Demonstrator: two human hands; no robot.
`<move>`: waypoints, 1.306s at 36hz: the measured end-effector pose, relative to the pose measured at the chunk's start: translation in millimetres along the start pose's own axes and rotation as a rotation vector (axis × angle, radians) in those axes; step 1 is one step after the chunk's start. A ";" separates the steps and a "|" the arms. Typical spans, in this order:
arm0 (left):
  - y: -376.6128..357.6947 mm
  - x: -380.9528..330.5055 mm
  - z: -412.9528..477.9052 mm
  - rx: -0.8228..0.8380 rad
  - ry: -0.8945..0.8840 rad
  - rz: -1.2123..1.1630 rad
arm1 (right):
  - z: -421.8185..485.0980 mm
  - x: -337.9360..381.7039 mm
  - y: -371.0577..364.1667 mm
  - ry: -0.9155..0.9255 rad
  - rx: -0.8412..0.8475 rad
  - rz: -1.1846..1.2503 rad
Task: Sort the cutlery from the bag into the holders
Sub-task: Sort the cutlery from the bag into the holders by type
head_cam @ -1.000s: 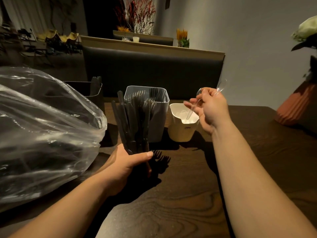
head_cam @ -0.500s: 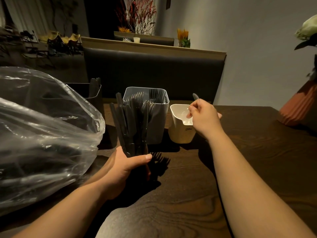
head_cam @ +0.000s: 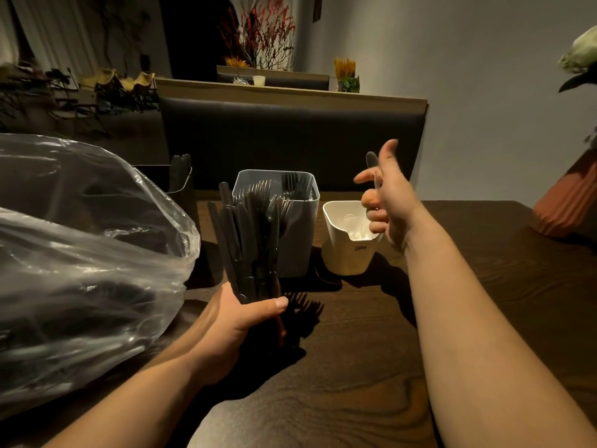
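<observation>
Left hand (head_cam: 235, 321) grips dark cutlery (head_cam: 248, 240) upright, ready for picking; right hand (head_cam: 391, 202) half-curls by a clear spoon (head_cam: 371, 161) (grip unclear) above the white holder (head_cam: 347, 253).

Cutlery (head_cam: 248, 240) gripped (left hand (head_cam: 232, 321)), clear spoon (head_cam: 371, 160) held

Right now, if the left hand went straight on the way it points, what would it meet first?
Probably the grey holder, just beyond the black cutlery the left hand grips; the depth between them is unclear.

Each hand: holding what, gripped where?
Left hand grips bundle of black plastic cutlery by its handle ends; right hand pinches a clear plastic utensil mid-shaft.
</observation>
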State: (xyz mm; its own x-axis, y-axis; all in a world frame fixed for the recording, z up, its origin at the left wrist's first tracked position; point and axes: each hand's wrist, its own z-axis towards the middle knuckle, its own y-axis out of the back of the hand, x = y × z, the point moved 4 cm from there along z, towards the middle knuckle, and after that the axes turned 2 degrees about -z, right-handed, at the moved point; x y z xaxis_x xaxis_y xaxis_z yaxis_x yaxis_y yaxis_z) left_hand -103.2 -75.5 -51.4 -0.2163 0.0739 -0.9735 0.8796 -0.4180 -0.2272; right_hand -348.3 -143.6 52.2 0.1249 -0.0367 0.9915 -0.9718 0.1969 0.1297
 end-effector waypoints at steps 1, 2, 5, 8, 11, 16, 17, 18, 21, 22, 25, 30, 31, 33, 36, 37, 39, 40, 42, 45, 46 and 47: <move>-0.1 -0.2 0.0 -0.001 0.000 0.009 | -0.2 1.8 0.6 0.008 -0.008 0.036; -0.1 -0.4 0.2 0.000 -0.001 0.013 | -0.2 3.8 1.5 0.031 -0.027 0.066; 1.0 1.6 1.7 0.002 0.003 0.022 | -1.6 10.2 4.7 0.166 -0.087 -0.003; 1.6 2.8 2.6 -0.013 -0.005 0.030 | -3.9 14.0 5.3 0.275 -0.082 -0.094; 1.1 2.3 1.6 -0.008 -0.020 0.040 | -7.0 14.8 3.0 0.309 -0.026 -0.160; 1.2 1.2 -0.5 -0.033 -0.007 0.030 | -3.3 10.9 2.7 0.334 -0.095 -0.111; 1.8 1.2 -0.5 -0.037 -0.001 0.028 | -2.8 11.0 4.3 0.344 -0.129 -0.094; 1.8 1.0 -0.6 -0.042 0.007 0.030 | -2.5 11.1 5.7 0.343 -0.152 -0.064; 3.2 1.9 -0.2 -0.045 0.014 0.032 | -0.8 11.2 10.7 0.313 -0.185 -0.054; 4.2 2.6 0.2 -0.049 0.014 0.034 | 0.5 10.9 13.6 0.313 -0.205 -0.103; 6.1 5.9 1.3 -0.059 0.036 0.021 | 2.8 8.3 20.0 0.317 -0.237 -0.325; 5.6 5.5 3.7 -0.063 0.032 0.025 | 5.9 2.6 18.6 0.308 -0.120 -0.617; 5.9 5.3 3.5 -0.072 0.032 0.028 | 6.3 1.6 16.6 0.302 -0.089 -0.667; 6.9 5.3 3.2 -0.088 0.033 0.025 | 7.2 -1.3 12.0 0.291 -0.039 -0.753; 6.2 2.9 2.0 -0.106 0.021 0.046 | 11.3 -6.6 6.8 0.284 -0.089 -1.005; 5.7 2.3 1.5 -0.114 0.018 0.056 | 12.7 -8.3 5.4 0.281 -0.141 -1.116; 5.3 0.7 0.1 -0.132 0.012 0.065 | 15.8 -12.8 4.1 0.251 -0.200 -1.253; 5.1 0.2 -0.3 -0.140 0.010 0.063 | 16.6 -13.8 4.3 0.234 -0.205 -1.276; 4.9 -1.0 -0.4 -0.162 -0.003 0.052 | 12.2 -7.2 3.5 0.251 -0.192 -1.301; 3.8 -3.0 -0.7 -0.198 -0.040 0.025 | -5.9 17.6 -4.2 0.414 -0.136 -1.202; 3.0 -3.0 -1.1 -0.210 -0.043 0.003 | -15.2 26.6 -9.6 0.456 -0.088 -1.117; 2.5 -1.8 -1.2 -0.224 -0.041 -0.021 | -23.7 33.7 -16.0 0.465 -0.013 -1.029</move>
State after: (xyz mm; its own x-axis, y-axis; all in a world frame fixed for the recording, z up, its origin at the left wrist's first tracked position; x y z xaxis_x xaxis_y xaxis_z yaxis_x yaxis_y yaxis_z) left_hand -100.0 -75.6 -50.3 -0.2482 0.0417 -0.9678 0.9460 -0.2046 -0.2514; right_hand -323.7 -124.7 83.9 0.9299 0.1802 0.3207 -0.3621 0.2941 0.8845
